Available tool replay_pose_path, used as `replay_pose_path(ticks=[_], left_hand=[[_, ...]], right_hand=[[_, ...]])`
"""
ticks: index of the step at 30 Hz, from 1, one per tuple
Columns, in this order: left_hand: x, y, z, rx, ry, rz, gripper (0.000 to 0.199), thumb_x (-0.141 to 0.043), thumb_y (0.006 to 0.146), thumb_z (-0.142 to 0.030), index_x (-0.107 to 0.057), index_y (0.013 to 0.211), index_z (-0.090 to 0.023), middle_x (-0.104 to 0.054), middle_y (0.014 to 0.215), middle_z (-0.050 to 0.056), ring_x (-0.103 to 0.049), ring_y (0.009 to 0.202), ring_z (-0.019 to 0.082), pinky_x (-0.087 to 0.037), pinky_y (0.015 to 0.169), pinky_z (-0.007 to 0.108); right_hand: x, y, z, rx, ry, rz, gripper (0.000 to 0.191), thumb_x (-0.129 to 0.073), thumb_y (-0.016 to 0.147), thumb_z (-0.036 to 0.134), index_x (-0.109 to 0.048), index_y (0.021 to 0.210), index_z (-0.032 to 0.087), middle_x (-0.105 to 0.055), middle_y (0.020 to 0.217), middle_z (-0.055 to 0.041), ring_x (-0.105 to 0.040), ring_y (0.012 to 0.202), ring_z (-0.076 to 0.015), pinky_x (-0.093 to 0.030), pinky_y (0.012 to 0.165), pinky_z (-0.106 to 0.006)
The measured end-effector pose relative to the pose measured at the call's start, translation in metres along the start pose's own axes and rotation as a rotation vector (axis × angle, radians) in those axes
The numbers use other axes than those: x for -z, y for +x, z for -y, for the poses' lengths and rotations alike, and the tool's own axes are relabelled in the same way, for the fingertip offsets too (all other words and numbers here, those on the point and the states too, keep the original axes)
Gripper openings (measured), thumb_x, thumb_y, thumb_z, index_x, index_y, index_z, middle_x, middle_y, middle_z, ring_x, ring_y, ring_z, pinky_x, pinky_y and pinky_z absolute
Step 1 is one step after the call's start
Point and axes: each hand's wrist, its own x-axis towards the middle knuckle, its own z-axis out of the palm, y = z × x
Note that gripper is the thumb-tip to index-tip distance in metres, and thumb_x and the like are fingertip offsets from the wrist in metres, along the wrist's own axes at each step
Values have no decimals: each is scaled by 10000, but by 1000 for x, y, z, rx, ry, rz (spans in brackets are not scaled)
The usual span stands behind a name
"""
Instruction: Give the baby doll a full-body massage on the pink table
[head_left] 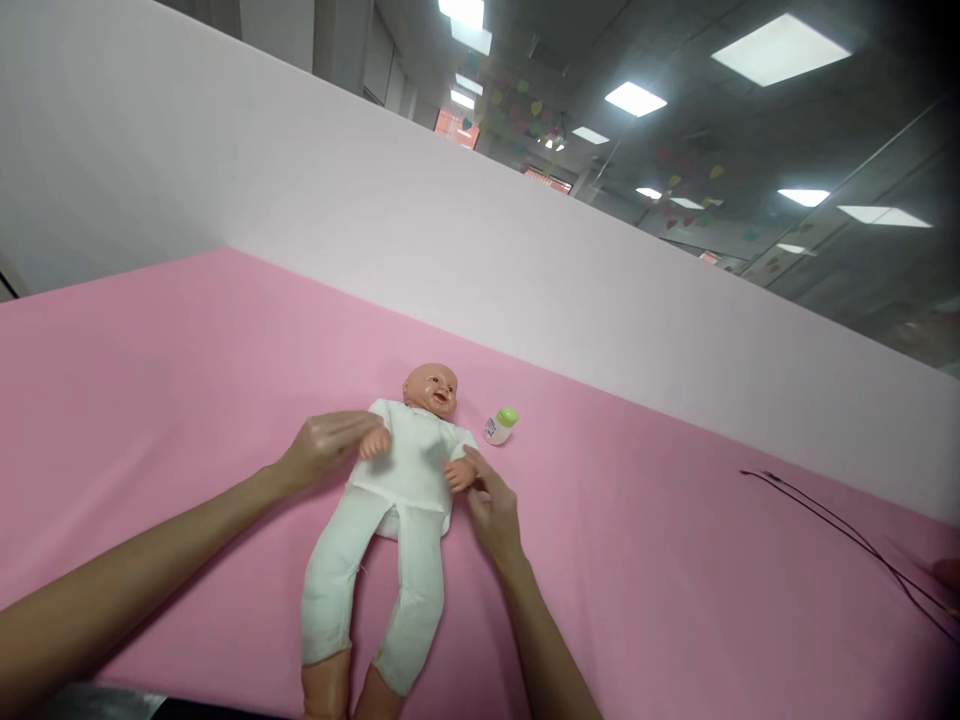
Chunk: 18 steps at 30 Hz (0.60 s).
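A baby doll (412,455) in a white top and white trousers lies on its back on a pink surface, head away from me. My left hand (324,448) is at the doll's arm on the left, its fingers close together beside the sleeve and small hand; what they pinch, if anything, is hidden. My right hand (493,505) touches the doll's other arm near the sleeve and wrist, fingers bent around its outer side. Its grip is partly hidden. Just right of the doll's head stands a small white bottle with a green cap (500,426), touched by neither hand.
The pink cloth (637,560) covers the table. A pale partition (450,240) rises along its far side. Thin black cables (840,525) lie at the right, near a blurred dark reddish shape at the frame's edge.
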Motion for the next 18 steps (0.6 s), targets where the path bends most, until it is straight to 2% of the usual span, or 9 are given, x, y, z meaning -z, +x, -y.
replay_pose_path(ticks=[2, 3, 4, 6, 8, 11, 14, 16, 18], left_hand=[[-1, -1, -2, -284, 84, 150, 250, -656, 983, -176, -774, 1186, -261, -807, 1171, 56, -760, 1103, 227, -625, 962, 356], [-1, -1, -3, -368, 114, 200, 290, -638, 995, -157, -753, 1237, -269, -798, 1203, 63, -754, 1126, 223, -623, 982, 365], [-1, -1, -4, -401, 129, 222, 308, -632, 1001, -152, -740, 1263, -273, -793, 1217, 66, -753, 1130, 221, -622, 990, 372], [-3, -2, -4, -364, 106, 214, 285, -621, 1010, -169, -745, 1245, -274, -800, 1195, 60, -757, 1117, 223, -623, 982, 375], [-4, -3, -3, -171, 36, 120, 229, -614, 1015, -218, -767, 1180, -263, -807, 1155, 54, -762, 1086, 232, -627, 939, 367], [-3, -2, 3, 319, -113, -173, 185, -691, 950, -335, -775, 1071, -223, -809, 1077, 64, -762, 981, 253, -627, 828, 355], [3, 3, 13, 728, -305, -415, 312, -803, 815, -429, -753, 985, -173, -794, 992, 88, -746, 893, 262, -609, 742, 345], [7, 6, 19, 854, -381, -465, 352, -824, 775, -454, -740, 940, -155, -781, 943, 96, -733, 846, 251, -596, 708, 333], [9, 7, 21, 834, -369, -448, 350, -816, 782, -451, -742, 949, -152, -782, 962, 99, -732, 853, 248, -598, 714, 332]], right_hand=[[-5, -5, 0, 175, -165, 137, 423, -504, 1002, 154, -721, 1342, 282, -689, 1420, -74, -755, 1129, -243, -648, 877, -347], [-8, -7, 0, 230, -221, 166, 441, -471, 1008, 131, -733, 1328, 284, -678, 1433, -76, -771, 1086, -237, -651, 848, -340], [-11, -8, 0, 257, -252, 176, 446, -456, 1011, 123, -745, 1311, 284, -674, 1436, -80, -780, 1051, -235, -653, 825, -340], [-15, -9, 1, 212, -217, 152, 419, -463, 1015, 150, -756, 1285, 281, -679, 1430, -81, -769, 1091, -251, -650, 852, -366], [-17, -6, 1, 40, -64, 47, 354, -525, 1008, 231, -742, 1285, 269, -716, 1375, -88, -755, 1123, -271, -649, 872, -394], [-13, 2, -5, -332, 235, -232, 432, -693, 937, 403, -665, 1332, 229, -782, 1145, -91, -781, 829, -242, -645, 677, -353], [0, 10, -17, -594, 451, -446, 563, -796, 821, 530, -648, 1255, 204, -766, 888, -44, -722, 641, -204, -576, 541, -298], [8, 13, -22, -675, 531, -491, 564, -824, 768, 553, -662, 1184, 207, -748, 824, -32, -715, 647, -203, -560, 532, -284], [13, 13, -20, -666, 542, -490, 568, -837, 764, 539, -662, 1190, 206, -753, 843, -37, -713, 655, -196, -549, 529, -271]])
